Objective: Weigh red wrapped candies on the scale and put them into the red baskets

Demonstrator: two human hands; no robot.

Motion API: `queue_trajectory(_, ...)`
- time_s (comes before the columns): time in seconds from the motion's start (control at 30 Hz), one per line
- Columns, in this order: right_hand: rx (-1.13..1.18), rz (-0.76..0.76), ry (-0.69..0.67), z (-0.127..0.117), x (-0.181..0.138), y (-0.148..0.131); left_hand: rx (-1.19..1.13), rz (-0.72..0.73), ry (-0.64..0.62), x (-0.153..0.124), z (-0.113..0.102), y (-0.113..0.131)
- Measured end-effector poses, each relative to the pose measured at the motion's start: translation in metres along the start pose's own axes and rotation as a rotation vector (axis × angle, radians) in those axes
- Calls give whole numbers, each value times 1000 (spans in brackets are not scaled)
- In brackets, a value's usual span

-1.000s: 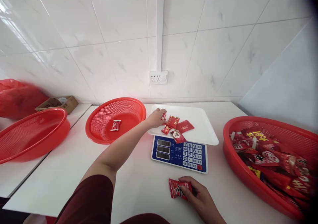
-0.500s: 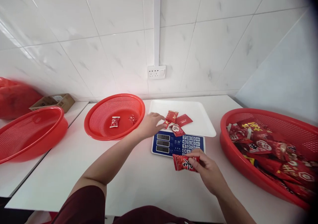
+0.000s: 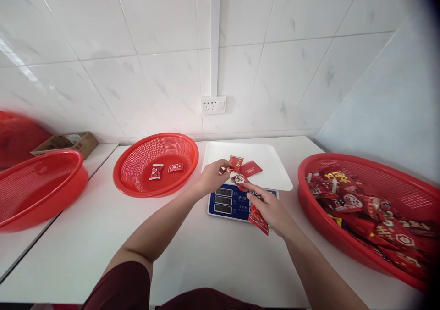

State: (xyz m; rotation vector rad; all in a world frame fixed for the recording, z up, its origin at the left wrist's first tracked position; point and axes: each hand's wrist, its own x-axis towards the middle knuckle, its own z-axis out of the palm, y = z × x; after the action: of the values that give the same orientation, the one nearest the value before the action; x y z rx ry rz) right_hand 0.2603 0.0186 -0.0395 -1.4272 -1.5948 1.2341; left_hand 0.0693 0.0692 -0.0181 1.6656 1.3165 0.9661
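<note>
Right grip (image 3: 271, 209) — half-hidden red packet (image 3: 259, 221)

left arm: dark maroon short sleeve (image 3: 120, 285) ending near the elbow | torso: same maroon cloth (image 3: 206, 301) | left hand (image 3: 211, 178) and right hand (image 3: 271, 209): bare, forearms too

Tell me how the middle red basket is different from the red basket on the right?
The middle basket holds only two small packets; the right basket is heaped with red packets. The middle basket sits left of the white tray, the right basket on its right. Both are round, red, mesh plastic.
</note>
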Motion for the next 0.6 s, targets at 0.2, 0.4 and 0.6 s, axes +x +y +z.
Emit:
queue_trajectory(0.2,-172,-275,69,2,-9,-24,-545,-197,33,-26,8,9)
queue_trajectory(0.4,-234,-474,-70,7,-9,-41,-1008,-384,25,-42,16,19)
queue_trajectory(0.6,-252,-472,-186,7,-7,-39,-904,-187,362,-33,-23,10)
